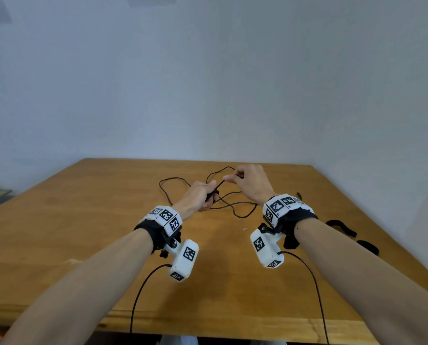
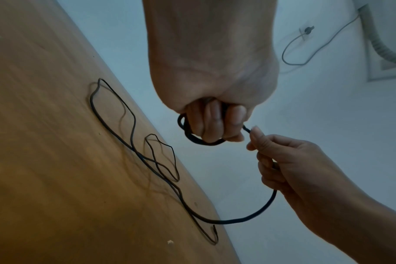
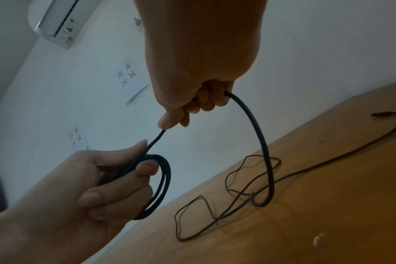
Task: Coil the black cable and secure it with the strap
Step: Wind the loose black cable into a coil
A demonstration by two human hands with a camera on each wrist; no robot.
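Observation:
A thin black cable (image 1: 235, 210) lies in loose loops on the wooden table (image 1: 83, 232). My left hand (image 1: 203, 194) grips a small coil of a few turns (image 3: 163, 178) above the table, the same coil (image 2: 192, 137) showing under its fingers in the left wrist view. My right hand (image 1: 245, 179) pinches the cable just right of the coil, and the strand (image 3: 260, 135) hangs from it down to the table. The loose loops (image 2: 133, 135) trail away over the wood. Two black straps (image 1: 342, 226) lie on the table at the right, beyond my right forearm.
The table stands against a pale wall (image 1: 208, 83). Its front edge (image 1: 208, 322) runs below my forearms. Thin leads from the wrist cameras (image 1: 138, 295) hang over that edge. An air conditioner (image 3: 57, 21) and paper notices (image 3: 129, 78) are on the wall.

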